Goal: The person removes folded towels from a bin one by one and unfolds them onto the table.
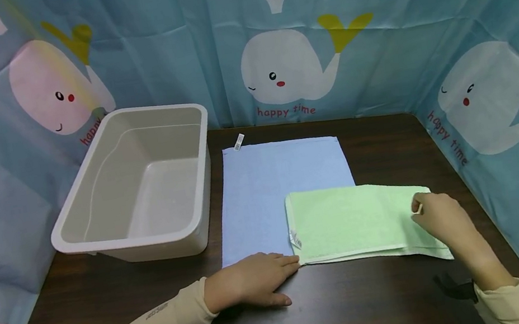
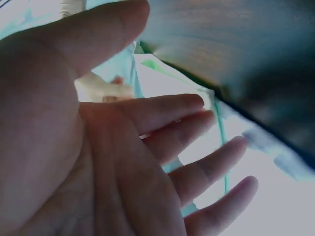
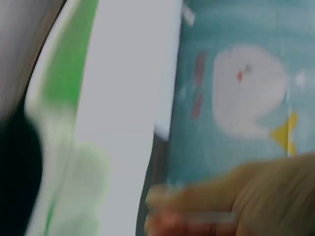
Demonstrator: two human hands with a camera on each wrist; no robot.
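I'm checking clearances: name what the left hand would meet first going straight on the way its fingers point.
The left hand would likely meet the green cloth first, at its near left corner; the two may already touch, contact being unclear.

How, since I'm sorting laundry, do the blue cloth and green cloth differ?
The blue cloth lies partly covered; the green cloth lies over it. The blue cloth's tag juts past its far edge; the green cloth's tag sits at its left edge. Both are tagged and plainly coloured.
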